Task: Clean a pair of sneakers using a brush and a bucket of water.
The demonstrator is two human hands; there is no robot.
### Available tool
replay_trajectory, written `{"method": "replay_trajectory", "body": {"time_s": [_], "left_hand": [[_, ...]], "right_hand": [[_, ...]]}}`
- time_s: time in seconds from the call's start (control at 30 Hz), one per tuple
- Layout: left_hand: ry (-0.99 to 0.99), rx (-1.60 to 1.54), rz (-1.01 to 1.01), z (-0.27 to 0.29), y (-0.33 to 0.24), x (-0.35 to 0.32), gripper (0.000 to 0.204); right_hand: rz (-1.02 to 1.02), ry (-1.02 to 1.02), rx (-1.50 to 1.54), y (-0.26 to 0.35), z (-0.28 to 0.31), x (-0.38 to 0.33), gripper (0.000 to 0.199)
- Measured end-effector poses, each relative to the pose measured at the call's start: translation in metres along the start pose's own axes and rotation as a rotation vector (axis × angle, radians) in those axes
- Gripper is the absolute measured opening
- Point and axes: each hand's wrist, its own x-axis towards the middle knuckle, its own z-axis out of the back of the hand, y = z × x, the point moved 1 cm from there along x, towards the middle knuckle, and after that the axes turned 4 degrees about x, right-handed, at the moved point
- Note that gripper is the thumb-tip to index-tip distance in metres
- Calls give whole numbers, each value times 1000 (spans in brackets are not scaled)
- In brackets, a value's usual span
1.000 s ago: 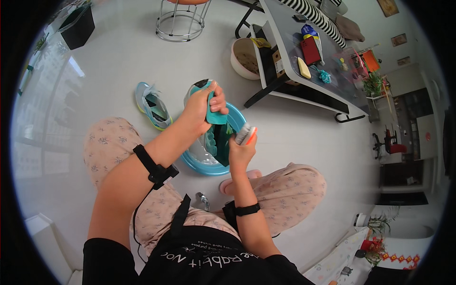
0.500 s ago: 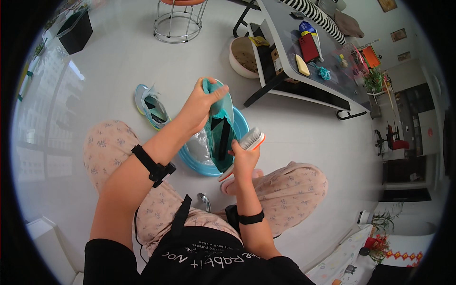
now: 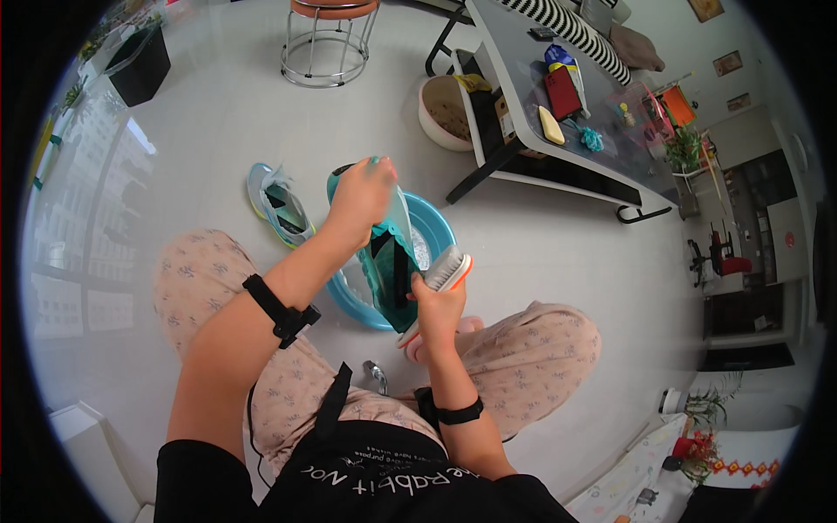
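My left hand (image 3: 363,205) grips the toe end of a teal shoe (image 3: 379,277), its fingers partly blurred. The shoe is held over a light blue basin (image 3: 443,228), its dark opening and black strap showing upward. In my right hand (image 3: 439,315) is a white scrub brush (image 3: 447,270) with an orange edge, its pale bristles turned up and left. The thumb of that hand lies against the shoe's heel end. Some water (image 3: 420,248) shows in the basin beside the shoe. The mate, a light blue shoe (image 3: 286,212), lies on the floor left of the basin.
A grey-topped table (image 3: 523,65) at the upper right bears a soap bar (image 3: 551,126), a red box (image 3: 563,92) and a blue mesh puff (image 3: 591,139). By its leg stands a pale bucket (image 3: 427,122). Farther off are a round stool (image 3: 330,44) and a black bin (image 3: 139,65).
The teal shoe has shifted left and turned slightly, uncovering more of the basin's right side. My left hand has moved left and down with it; my right hand and the brush went slightly left and down.
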Motion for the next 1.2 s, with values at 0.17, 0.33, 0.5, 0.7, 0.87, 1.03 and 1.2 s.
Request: {"method": "replay_trajectory", "body": {"time_s": [0.17,0.33,0.5,0.7,0.87,1.03,1.2], "left_hand": [[-59,71,3,-5,-4,-5,36],[186,-79,234,13,-2,2,39],[104,43,-55,-9,-1,-1,36],[208,180,-34,-3,-14,-1,40],[325,664,-465,-18,-14,-15,44],[451,945,-36,-22,10,-36,34],[346,457,3,-36,55,-42,47]], "right_hand": [[-19,-22,-15,-5,0,0,46],[-12,-44,-25,0,-4,-5,45],[-35,-57,-17,4,-4,-2,47],[-2,-105,50,10,-1,5,49],[65,-211,-6,8,11,15,46],[408,-390,-250,18,25,28,47],[593,-388,-315,23,31,22,45]]}}
